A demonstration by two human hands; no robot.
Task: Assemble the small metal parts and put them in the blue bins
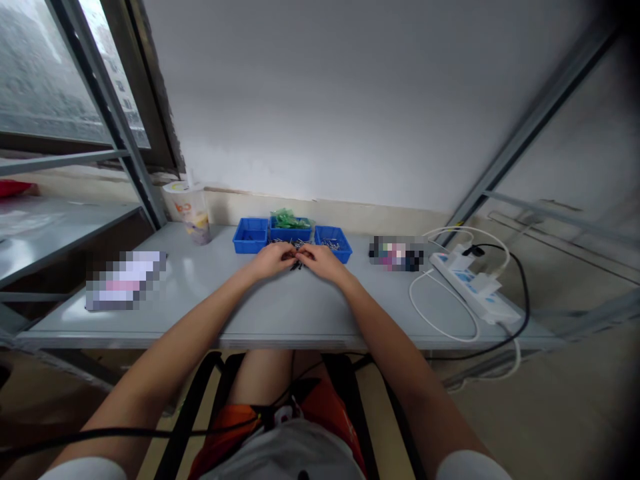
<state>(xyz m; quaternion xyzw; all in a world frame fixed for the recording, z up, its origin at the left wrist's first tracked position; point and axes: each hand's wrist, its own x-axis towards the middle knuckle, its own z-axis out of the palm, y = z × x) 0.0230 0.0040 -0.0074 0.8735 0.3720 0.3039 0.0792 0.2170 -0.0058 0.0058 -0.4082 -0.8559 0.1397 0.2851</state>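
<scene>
Hands point(297, 259) together near blue trays point(293, 235)

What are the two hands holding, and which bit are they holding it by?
The left hand and right hand meet fingertip to fingertip over small dark parts on the table. They seem to pinch something tiny, but what it is and where they grip it cannot be told.

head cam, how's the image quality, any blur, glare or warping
Head view: wide-angle warping bends the shelf posts outward, and the right corners fade dark; soft daylight from the window leaves a mild sheen on the table; two patches on the table are pixelated; the small parts between the left hand and right hand are too small to resolve.
</scene>
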